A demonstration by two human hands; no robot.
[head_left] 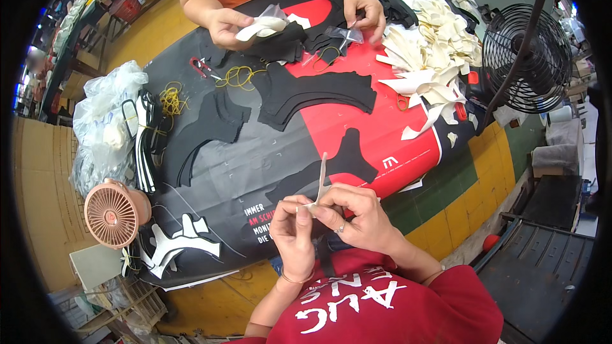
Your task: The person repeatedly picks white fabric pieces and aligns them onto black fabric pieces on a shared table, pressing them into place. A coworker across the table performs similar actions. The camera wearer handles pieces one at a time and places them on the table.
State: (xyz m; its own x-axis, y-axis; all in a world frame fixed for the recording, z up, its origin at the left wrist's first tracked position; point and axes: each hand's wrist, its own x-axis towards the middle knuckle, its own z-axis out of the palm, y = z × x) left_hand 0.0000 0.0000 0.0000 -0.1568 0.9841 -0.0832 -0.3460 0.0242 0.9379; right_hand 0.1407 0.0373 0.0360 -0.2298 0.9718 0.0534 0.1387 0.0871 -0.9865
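Observation:
My left hand (294,232) and my right hand (354,216) meet above the near edge of the table. Both are closed, fingertips pinching a narrow cream fabric strip (322,173) between them; one end of it stands up past my fingers. A ring is on my right hand. Just beyond my hands lies a flat black cut fabric piece (349,156), partly hidden by them. Farther off are a stack of black cut pieces (319,92) and another black stack (207,121) to its left.
Across the table, a person in orange holds a white piece (264,27) and a small clear bag (346,34). Cream pieces (440,38) are heaped at right beside a black fan (526,57). At left are a pink fan (113,213), white pieces (182,245) and red-handled snips (203,68).

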